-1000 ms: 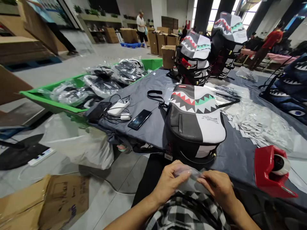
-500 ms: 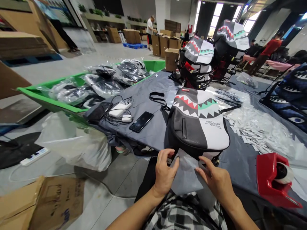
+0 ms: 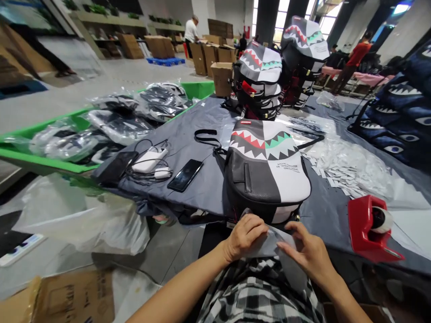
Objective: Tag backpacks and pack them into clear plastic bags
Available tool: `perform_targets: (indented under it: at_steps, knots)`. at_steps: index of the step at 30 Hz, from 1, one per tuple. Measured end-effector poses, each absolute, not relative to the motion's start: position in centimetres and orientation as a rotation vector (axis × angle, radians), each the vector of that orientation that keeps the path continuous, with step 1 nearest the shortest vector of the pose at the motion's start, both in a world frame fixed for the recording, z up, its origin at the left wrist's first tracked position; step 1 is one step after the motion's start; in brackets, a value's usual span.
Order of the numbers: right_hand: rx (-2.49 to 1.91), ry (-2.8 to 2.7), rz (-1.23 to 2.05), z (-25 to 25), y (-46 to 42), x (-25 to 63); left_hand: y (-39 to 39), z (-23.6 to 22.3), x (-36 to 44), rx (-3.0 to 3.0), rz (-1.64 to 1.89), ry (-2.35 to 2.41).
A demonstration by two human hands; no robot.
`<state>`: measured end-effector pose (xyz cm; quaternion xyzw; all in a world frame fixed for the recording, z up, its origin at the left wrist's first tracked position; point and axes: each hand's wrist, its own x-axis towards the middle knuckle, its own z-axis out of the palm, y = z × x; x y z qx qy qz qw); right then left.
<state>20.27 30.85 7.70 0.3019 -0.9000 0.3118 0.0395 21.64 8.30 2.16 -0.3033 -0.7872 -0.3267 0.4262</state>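
Observation:
A clear plastic bag (image 3: 284, 260) lies over my lap, and both hands pinch its top edge. My left hand (image 3: 245, 235) is closed on the bag's left corner, my right hand (image 3: 308, 251) on its right side. Just beyond my fingers, at the table's near edge, lies a black and white backpack (image 3: 267, 168) with a shark-mouth print. Its black strap (image 3: 205, 137) loops out to the left on the grey table cover (image 3: 202, 134).
A red tape dispenser (image 3: 368, 229) stands at the right. White slips (image 3: 340, 172) are heaped beyond it. A phone (image 3: 185, 175), power bank (image 3: 149, 159) and cables lie left. A green bin (image 3: 43, 159) holds bagged items. More backpacks (image 3: 261, 80) are stacked behind. People stand far off.
The view swung slightly left and down. My hands drew the plastic bag up nearer the backpack's bottom edge, then bunched its top between closed fingers.

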Motion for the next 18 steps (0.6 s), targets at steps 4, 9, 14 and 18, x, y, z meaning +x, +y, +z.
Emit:
perform_targets:
  at_steps: [4,9,14,18]
  knots:
    - [0.638,-2.922,1.47,6.9,35.1,19.8,7.9,2.1,22.0,-0.797,-0.835,-1.994]
    - [0.502,-2.688,1.589,6.9,36.4,17.0,7.5,2.6,22.2,-0.825,-0.823,-1.999]
    - [0.682,-2.553,1.524,6.3,34.4,13.3,7.9,3.4,22.9,-0.771,-0.805,-2.086]
    - [0.506,-2.517,1.541,4.0,33.4,11.6,8.7,3.6,23.5,-0.622,-0.733,-2.222]
